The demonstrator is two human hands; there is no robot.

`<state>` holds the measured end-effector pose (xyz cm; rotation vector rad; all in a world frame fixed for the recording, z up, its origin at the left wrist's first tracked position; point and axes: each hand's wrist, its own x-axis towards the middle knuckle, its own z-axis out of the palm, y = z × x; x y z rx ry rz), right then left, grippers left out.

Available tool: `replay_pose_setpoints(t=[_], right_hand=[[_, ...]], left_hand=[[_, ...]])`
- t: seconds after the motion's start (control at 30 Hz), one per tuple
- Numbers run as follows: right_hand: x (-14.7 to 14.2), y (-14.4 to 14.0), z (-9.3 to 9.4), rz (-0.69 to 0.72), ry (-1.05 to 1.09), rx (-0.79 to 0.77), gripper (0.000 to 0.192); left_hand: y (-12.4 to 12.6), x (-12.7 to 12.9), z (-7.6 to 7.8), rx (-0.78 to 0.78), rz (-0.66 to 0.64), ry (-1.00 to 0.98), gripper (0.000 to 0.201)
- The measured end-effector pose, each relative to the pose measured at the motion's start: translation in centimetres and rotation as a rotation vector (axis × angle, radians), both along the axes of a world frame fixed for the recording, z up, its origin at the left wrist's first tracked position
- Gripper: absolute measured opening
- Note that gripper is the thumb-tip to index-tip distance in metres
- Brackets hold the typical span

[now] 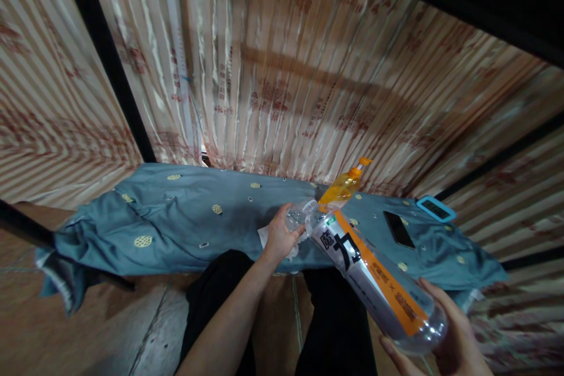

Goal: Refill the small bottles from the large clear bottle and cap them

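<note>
Head view: looking down past the person's own lap at two bare hands working over a cloth-covered surface.
Right hand [440,335]: low at the right edge, palm up, fingers curled under the base of a large clear plastic bottle [374,276], gripping it.
Bottle: tilted, base near the right hand, neck pointing up and left toward the other hand; it carries a white and orange label with bold dark characters and looks see-through at the base.
Left hand [279,238]: near the middle, forearm reaching up from the bottom edge, fingers closed around the bottle's neck end; whether a cap is under the fingers cannot be told.
White tissue [264,235]: a pale crumpled piece lying just beneath and beside the left hand, on the cloth.
Orange spray bottle [341,188]: translucent orange with an orange nozzle, just behind the big bottle's neck, leaning right.
Blue cloth [176,217]: teal fabric with small round pale-gold motifs, rumpled, spread across the surface from left to right.
Black phone [399,229]: lying flat on the cloth, right of the bottles.
Blue-framed device [435,209]: small, with a dark face, at the cloth's far right edge.
Curtain [286,70]: shiny striped cream and reddish fabric filling the background.
Legs [220,305]: in dark trousers, at the bottom centre.
</note>
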<state>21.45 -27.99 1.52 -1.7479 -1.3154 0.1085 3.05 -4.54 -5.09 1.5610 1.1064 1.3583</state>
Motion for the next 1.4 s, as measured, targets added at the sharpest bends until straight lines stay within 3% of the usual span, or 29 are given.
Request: replay_pose_setpoints(t=[0.13, 0.47, 0.77, 1.0, 1.4], right_hand=[[1.9, -0.3, -0.8, 0.086, -0.132, 0.004, 0.091], [2.0, -0.1, -0.5, 0.102, -0.175, 0.017, 0.09], [-0.9, 0.3, 0.8, -0.061, 0.041, -0.024, 0.088], [2.1, -0.1, -0.5, 0.089, -0.148, 0.008, 0.091], [0.4, 0.1, 0.0, -0.009, -0.084, 0.017, 0.087]], left_hand=[[0.0, -0.1, 0.1, -0.001, 0.015, 0.005, 0.052], [0.0, -0.1, 0.4, -0.002, 0.012, 0.048, 0.053], [0.0, 0.0, 0.1, 0.004, 0.019, 0.026, 0.053], [-0.1, 0.0, 0.4, 0.003, 0.016, 0.006, 0.051], [0.1, 0.2, -0.1, 0.002, 0.029, 0.003, 0.051]])
